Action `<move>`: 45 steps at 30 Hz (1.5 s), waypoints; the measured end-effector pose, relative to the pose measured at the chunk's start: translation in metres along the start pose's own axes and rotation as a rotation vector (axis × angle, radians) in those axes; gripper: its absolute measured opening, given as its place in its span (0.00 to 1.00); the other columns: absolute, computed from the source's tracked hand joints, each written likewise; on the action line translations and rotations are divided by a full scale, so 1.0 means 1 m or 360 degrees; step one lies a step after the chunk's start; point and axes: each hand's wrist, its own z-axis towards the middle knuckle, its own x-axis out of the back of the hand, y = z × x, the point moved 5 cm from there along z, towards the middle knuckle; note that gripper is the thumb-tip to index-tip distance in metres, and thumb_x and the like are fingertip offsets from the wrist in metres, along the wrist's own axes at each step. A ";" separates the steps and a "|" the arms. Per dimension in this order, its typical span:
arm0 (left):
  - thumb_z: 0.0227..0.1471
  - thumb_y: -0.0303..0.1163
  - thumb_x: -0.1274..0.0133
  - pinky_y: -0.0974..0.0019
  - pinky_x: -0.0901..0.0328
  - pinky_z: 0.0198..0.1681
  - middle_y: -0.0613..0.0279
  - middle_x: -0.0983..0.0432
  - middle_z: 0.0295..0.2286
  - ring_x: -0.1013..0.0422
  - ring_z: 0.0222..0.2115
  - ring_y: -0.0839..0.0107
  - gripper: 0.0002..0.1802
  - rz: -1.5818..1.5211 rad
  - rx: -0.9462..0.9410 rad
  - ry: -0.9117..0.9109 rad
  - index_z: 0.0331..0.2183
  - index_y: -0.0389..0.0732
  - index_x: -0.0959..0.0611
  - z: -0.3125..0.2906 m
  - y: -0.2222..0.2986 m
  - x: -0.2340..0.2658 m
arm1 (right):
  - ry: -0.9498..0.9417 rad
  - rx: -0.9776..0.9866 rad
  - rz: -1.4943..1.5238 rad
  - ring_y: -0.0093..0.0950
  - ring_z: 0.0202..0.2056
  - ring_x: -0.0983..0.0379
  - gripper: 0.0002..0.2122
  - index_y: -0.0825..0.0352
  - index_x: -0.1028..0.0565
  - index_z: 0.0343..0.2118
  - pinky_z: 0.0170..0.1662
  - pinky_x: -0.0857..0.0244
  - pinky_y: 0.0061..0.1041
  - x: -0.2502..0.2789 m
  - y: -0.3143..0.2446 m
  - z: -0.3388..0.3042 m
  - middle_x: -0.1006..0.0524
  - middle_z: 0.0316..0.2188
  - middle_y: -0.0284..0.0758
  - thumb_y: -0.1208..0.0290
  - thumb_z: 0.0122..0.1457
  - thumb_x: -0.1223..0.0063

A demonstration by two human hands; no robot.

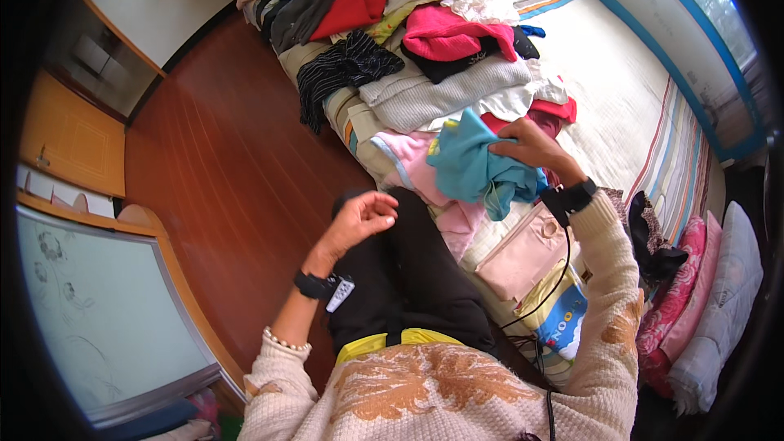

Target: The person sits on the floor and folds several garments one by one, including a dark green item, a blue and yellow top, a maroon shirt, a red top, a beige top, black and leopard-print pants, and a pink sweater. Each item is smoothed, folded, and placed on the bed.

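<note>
My right hand (531, 147) is closed on a crumpled teal garment (478, 163) at the edge of the bed. Under and beside it lies a pale pink cloth (408, 155) with a light blue border. My left hand (363, 220) hangs over my dark trousers, its fingers loosely curled and nothing in them. Close to my right forearm are a pale pink pouch (518, 253) and a blue, white and yellow printed package (559, 314). Just beyond the teal garment is a folded grey knit (449, 90), with red cloth (559, 106) partly behind my right hand.
A pile of clothes covers the far left of the bed (604, 65), including a bright pink garment (457, 33), a red one (355, 0) and a dark striped one (347, 69). Rolled bedding (719, 310) stands at the right. Wooden floor (220, 131) and a cabinet (114, 310) are at left.
</note>
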 end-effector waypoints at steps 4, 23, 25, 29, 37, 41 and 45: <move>0.47 0.31 0.38 0.70 0.33 0.43 0.60 0.26 0.40 0.29 0.39 0.73 0.28 0.0160 -0.0496 0.0123 0.51 0.38 0.27 0.000 0.066 0.004 | -0.0014 -0.0066 0.0603 0.11 0.25 0.31 0.17 0.74 0.22 0.33 0.29 0.34 0.15 0.031 -0.091 -0.015 0.23 0.23 0.25 0.59 0.58 0.44; 0.58 0.44 0.50 0.76 0.31 0.30 0.69 0.22 0.26 0.27 0.25 0.82 0.16 -0.0039 -0.1122 0.0627 0.34 0.40 0.19 -0.108 0.284 0.064 | 0.0407 0.0566 0.1026 0.11 0.26 0.38 0.06 0.63 0.28 0.31 0.32 0.43 0.11 0.046 -0.255 0.050 0.31 0.25 0.21 0.67 0.59 0.46; 0.58 0.45 0.50 0.75 0.29 0.28 0.69 0.22 0.25 0.25 0.24 0.81 0.16 0.0008 -0.1131 0.0698 0.36 0.42 0.20 -0.126 0.297 0.083 | 0.0527 0.0788 0.1017 0.11 0.27 0.39 0.08 0.64 0.28 0.30 0.32 0.44 0.13 0.068 -0.270 0.049 0.31 0.25 0.21 0.66 0.59 0.46; 0.57 0.45 0.50 0.74 0.28 0.27 0.67 0.22 0.27 0.25 0.23 0.79 0.16 -0.0104 -0.1193 0.0485 0.38 0.42 0.21 -0.138 0.315 0.083 | 0.0313 0.0710 0.0851 0.17 0.37 0.30 0.11 0.66 0.27 0.38 0.43 0.37 0.16 0.061 -0.284 0.060 0.26 0.35 0.30 0.65 0.58 0.46; 0.57 0.47 0.50 0.76 0.29 0.30 0.65 0.21 0.27 0.25 0.25 0.79 0.19 -0.0016 -0.1211 0.0200 0.36 0.40 0.20 -0.141 0.346 0.068 | -0.0389 0.0450 0.0690 0.21 0.42 0.28 0.19 0.70 0.26 0.46 0.48 0.34 0.26 -0.074 -0.312 0.082 0.22 0.39 0.32 0.64 0.55 0.40; 0.58 0.48 0.51 0.73 0.28 0.33 0.66 0.21 0.32 0.24 0.29 0.79 0.21 0.0082 -0.0963 0.0396 0.42 0.41 0.22 -0.144 0.324 0.100 | -0.0258 0.0400 0.1695 0.20 0.29 0.23 0.09 0.70 0.24 0.39 0.34 0.27 0.21 -0.050 -0.329 0.083 0.20 0.32 0.32 0.70 0.61 0.50; 0.57 0.61 0.61 0.59 0.35 0.51 0.55 0.29 0.49 0.31 0.48 0.67 0.36 -0.0005 -0.0496 0.0459 0.52 0.40 0.27 -0.134 0.259 0.116 | -0.0021 0.0259 0.1871 0.23 0.28 0.22 0.10 0.70 0.25 0.39 0.31 0.26 0.22 -0.025 -0.324 0.085 0.21 0.31 0.35 0.68 0.61 0.50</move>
